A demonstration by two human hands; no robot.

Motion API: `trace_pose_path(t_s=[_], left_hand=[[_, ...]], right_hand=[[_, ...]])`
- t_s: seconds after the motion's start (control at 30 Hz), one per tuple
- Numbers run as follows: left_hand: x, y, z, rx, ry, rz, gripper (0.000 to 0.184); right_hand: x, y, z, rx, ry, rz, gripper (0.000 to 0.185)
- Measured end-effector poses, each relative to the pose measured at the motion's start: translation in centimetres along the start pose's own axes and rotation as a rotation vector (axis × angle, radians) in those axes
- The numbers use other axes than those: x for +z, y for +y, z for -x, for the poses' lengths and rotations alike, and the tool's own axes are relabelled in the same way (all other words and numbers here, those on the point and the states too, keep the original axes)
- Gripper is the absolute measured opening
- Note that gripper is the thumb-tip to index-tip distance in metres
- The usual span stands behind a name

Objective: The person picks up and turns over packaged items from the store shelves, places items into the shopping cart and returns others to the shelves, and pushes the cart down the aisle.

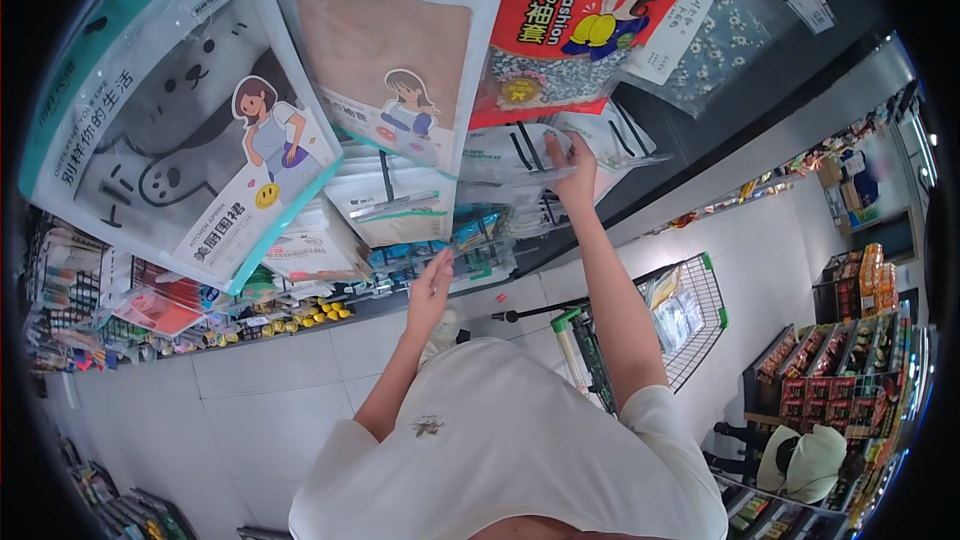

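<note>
My right hand point(574, 172) is closed around the right edge of a flat, clear plastic packet point(508, 162) on the rack, below the red package of sleeve covers point(560, 25). What is inside that packet is hard to make out. My left hand point(432, 282) is lower and to the left, its fingers stretched out and holding nothing. It is close to the lower hanging packets point(405, 210); whether it touches them I cannot tell. Above hang a kitchen apron package point(190, 130) with a cartoon bear and a pinkish package point(390, 40) with a teal border.
A wire shopping cart point(700, 310) with green corners and some packages in it stands to my right on the tiled floor point(270, 390). Shelves of red packs point(830, 400) line the far right, where another person point(800, 462) is. A dark shelf edge point(700, 165) runs diagonally beside the rack.
</note>
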State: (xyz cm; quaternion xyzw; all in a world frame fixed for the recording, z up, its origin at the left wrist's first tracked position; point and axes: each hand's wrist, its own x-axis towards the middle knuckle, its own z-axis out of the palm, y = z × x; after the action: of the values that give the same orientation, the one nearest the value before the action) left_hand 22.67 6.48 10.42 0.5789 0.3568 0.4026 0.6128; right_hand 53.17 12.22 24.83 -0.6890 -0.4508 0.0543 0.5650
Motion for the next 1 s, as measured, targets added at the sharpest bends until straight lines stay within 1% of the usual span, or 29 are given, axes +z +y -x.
trace_pose_path(t_s=[0.1, 0.17, 0.3, 0.37, 0.4, 0.47, 0.7, 0.77, 0.8, 0.87, 0.9, 0.97, 1.0], left_hand=[[0.0, -0.4, 0.5, -0.028, -0.016, 0.032, 0.046], [0.0, -0.1, 0.7, -0.038, -0.03, 0.038, 0.045], [-0.3, -0.1, 1.0, -0.055, -0.033, 0.04, 0.043], [-0.6, -0.1, 1.2, -0.055, -0.029, 0.023, 0.043], [-0.8, -0.1, 1.3, -0.06, -0.019, 0.011, 0.042], [-1.0, -0.5, 1.5, -0.062, -0.023, 0.02, 0.042], [-1.2, -1.1, 2.0, -0.068, -0.034, 0.012, 0.038], [-1.2, -1.2, 2.1, -0.067, -0.049, 0.023, 0.038], [-1.2, -1.3, 2.0, -0.065, -0.066, 0.008, 0.038], [-1.1, -1.4, 1.9, -0.112, -0.073, 0.026, 0.037], [-1.2, -1.9, 1.9, -0.094, -0.099, 0.004, 0.041], [-1.0, -1.9, 1.8, -0.094, -0.12, -0.022, 0.041], [-0.9, -2.0, 1.7, -0.096, -0.129, -0.034, 0.04]], right_hand=[[1.1, 0.3, -1.2, -0.01, 0.001, 0.01, 0.028], [1.9, 1.3, -2.1, -0.022, -0.018, 0.087, 0.03], [3.4, 2.1, -3.1, -0.037, 0.04, 0.047, 0.035], [3.9, 2.6, -3.5, 0.011, 0.036, 0.1, 0.04], [4.0, 2.6, -3.6, 0.013, 0.047, 0.096, 0.04], [4.1, 2.7, -3.6, 0.089, 0.028, 0.084, 0.043], [4.1, 4.5, -2.2, 0.125, 0.075, 0.035, 0.041], [4.1, 5.2, -1.4, 0.077, 0.093, -0.026, 0.036], [3.8, 5.6, -0.9, 0.086, 0.113, -0.034, 0.036], [2.6, 6.8, 0.6, -0.067, 0.107, -0.198, 0.032], [1.3, 6.2, 1.6, -0.059, 0.125, -0.203, 0.032], [-2.5, 4.1, 4.0, 0.102, -0.06, -0.065, 0.025], [-4.2, 4.8, 5.2, 0.11, -0.193, -0.083, 0.025]])
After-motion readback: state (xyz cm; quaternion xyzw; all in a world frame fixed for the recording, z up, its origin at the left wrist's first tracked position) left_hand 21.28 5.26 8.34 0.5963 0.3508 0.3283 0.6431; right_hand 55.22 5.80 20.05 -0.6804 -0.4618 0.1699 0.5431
